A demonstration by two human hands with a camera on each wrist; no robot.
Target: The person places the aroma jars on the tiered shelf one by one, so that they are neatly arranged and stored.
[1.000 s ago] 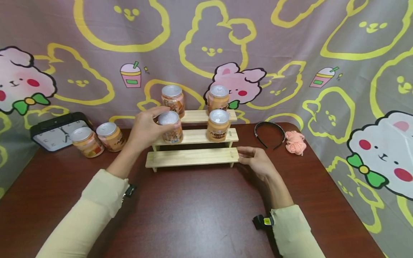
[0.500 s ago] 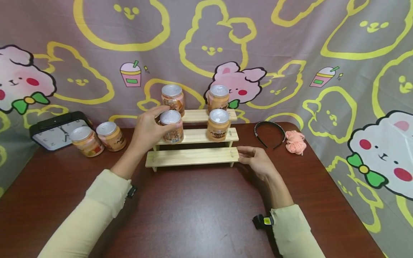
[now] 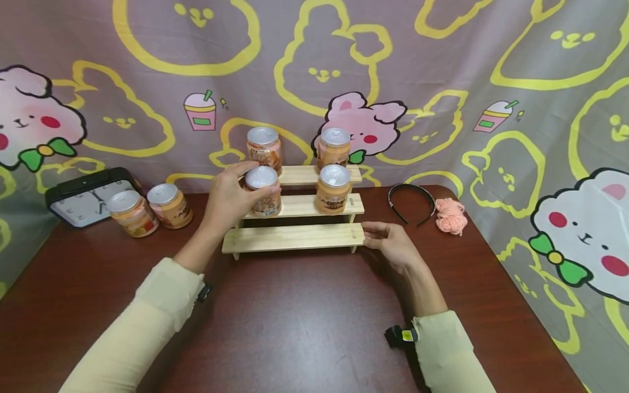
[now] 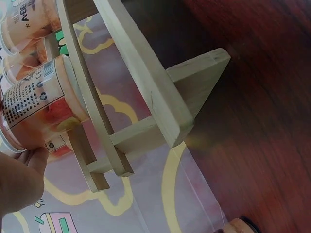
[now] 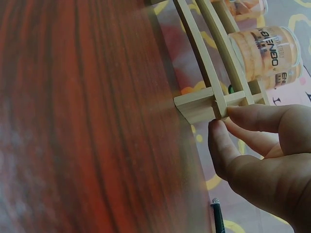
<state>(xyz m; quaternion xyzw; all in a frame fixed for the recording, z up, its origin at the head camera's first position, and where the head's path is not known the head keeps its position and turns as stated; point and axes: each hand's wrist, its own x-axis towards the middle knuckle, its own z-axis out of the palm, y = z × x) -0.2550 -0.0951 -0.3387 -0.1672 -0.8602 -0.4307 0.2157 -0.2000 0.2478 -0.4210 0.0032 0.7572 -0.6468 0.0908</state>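
My left hand grips a can of fruit with a silver lid, thumb on the near side and fingers behind. The can stands at the left end of the middle step of a three-step wooden display stand. On that same step, to the right, is another can. Two more cans, a left one and a right one, stand on the top step. My right hand pinches the right end of the bottom step between thumb and fingertips, as the right wrist view shows.
Left of the stand, two more cans, one and another, stand on the brown table before a black-framed clock. Right of it lie a black headband and pink yarn. A patterned curtain hangs behind.
My left hand and its can have shifted slightly right along the middle step. The right hand keeps its place at the bottom step's end.
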